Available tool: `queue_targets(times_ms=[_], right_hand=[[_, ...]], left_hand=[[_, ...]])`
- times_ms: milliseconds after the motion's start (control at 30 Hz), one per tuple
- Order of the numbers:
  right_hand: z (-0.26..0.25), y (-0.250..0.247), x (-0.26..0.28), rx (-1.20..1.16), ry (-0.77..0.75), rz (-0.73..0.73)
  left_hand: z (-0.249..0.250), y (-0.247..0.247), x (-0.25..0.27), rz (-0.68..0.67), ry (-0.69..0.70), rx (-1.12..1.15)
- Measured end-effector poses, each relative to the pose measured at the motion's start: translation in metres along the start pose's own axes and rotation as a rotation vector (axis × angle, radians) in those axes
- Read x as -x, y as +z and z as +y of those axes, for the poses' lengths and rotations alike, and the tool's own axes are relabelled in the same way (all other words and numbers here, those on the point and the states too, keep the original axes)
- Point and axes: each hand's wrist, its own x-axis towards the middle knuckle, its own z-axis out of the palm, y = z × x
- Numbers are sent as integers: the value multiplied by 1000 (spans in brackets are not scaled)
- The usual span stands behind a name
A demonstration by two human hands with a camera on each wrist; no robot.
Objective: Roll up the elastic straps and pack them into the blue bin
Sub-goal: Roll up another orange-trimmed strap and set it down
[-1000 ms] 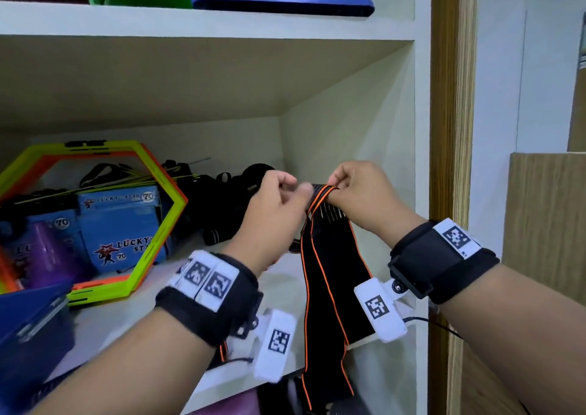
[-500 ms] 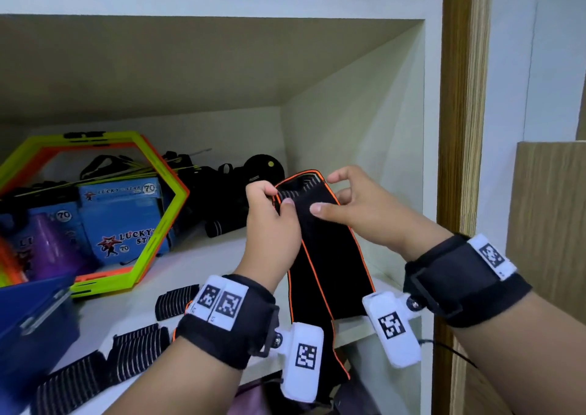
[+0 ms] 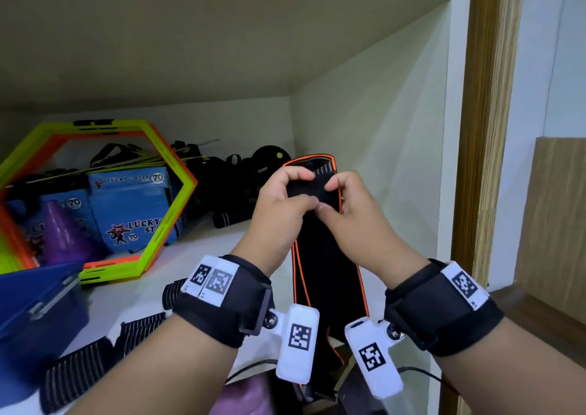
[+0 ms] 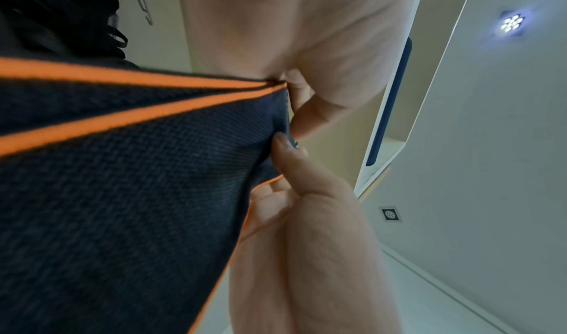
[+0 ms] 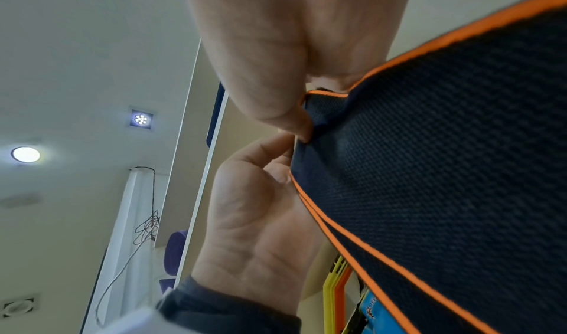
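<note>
A black elastic strap point(image 3: 326, 272) with orange edging hangs in front of the white shelf point(image 3: 222, 249). My left hand point(image 3: 298, 189) and right hand point(image 3: 329, 196) pinch its top end side by side, thumbs nearly touching, and that end curls over above my fingers. In the left wrist view the strap point(image 4: 122, 194) fills the left side, with my left hand point(image 4: 291, 101) pinching its edge. The right wrist view has my right hand point(image 5: 296, 123) pinching the strap point(image 5: 445, 169). The blue bin point(image 3: 31, 313) sits at the lower left. The strap's lower end drops out of sight below the shelf edge.
Rolled striped straps point(image 3: 139, 329) lie along the shelf's front by the bin. A green and orange hexagon frame point(image 3: 165, 224) leans over blue boxes point(image 3: 133, 211) and a purple cone point(image 3: 63, 234). Black gear point(image 3: 234, 186) is piled at the back. A wooden door frame point(image 3: 485, 129) stands at right.
My hands have come closer together on the strap's top end. That end was pinched narrow, then spread flat, and now curls over between my fingers and thumbs.
</note>
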Motion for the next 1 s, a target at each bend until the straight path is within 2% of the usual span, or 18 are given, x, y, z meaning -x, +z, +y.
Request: queue_targets(times_ms=[100,200,267,400,533,633,767,900,1000], right_hand=[[-5,0,-8,-73,34,66],[-3,2,-12,-240,65,39],[4,6,-8,-350,81,-72],[27,11,16,-275,88,-314],[49,17,42,-405,250,-500],[59,18,53,-455,359,-553],[71,10,55,-348,447,-555],[84,-3,54,-230,588,-629],[98,-13,53,-127,639,-666]], left_hand=[[5,-3,-5,-53,12,-65],[8,-6,-17,5,0,-74],[10,-10,-30,78,-14,-28],[7,-26,-55,192,-50,0],[-7,-50,-76,276,-143,-12],[-24,-67,-86,324,-198,-57],[-51,-77,-93,291,-285,-155],[-79,-75,-98,184,-363,-388],[-93,-63,-101,86,-455,-630]])
